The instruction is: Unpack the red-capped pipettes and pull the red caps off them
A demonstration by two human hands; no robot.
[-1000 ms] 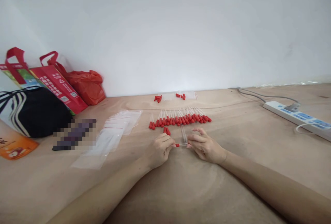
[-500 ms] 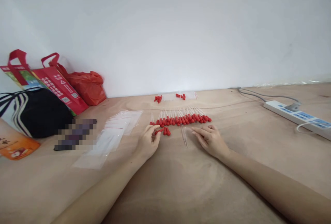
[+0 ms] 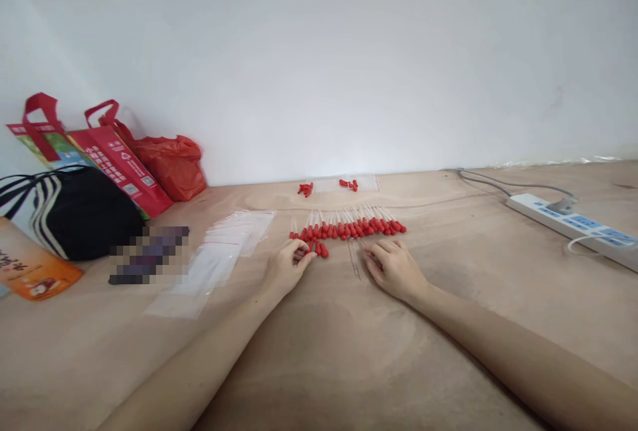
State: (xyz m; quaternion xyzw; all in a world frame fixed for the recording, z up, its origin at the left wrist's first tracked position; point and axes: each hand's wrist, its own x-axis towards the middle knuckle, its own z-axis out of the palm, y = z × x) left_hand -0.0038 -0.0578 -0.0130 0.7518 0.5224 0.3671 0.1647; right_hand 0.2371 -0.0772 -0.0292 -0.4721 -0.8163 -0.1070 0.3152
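Note:
A row of several clear dropper tubes with red bulbs [image 3: 349, 227] lies on the wooden table [image 3: 349, 351]. My left hand [image 3: 288, 266] rests just in front of the row's left end, with its fingers pinched on a small red bulb [image 3: 301, 253]. Two more loose red bulbs [image 3: 321, 250] lie right beside its fingertips. My right hand [image 3: 393, 266] sits in front of the middle of the row, fingers curled with the tips closed on a bare clear tube [image 3: 362, 246]. Another bare clear tube [image 3: 353, 261] lies between my hands.
Loose red bulbs [image 3: 304, 188] and a flat clear bag [image 3: 366, 182] lie by the wall. Clear zip bags [image 3: 219, 258] are at the left, beyond them a black striped bag [image 3: 74, 218], red bags [image 3: 119, 162] and an orange pack [image 3: 30, 268]. A white power strip [image 3: 573, 224] lies at right.
My hands came apart after holding one dropper between them. The left went forward to the loose red bulbs and closed; the right reached to the bare tubes and curled its fingers.

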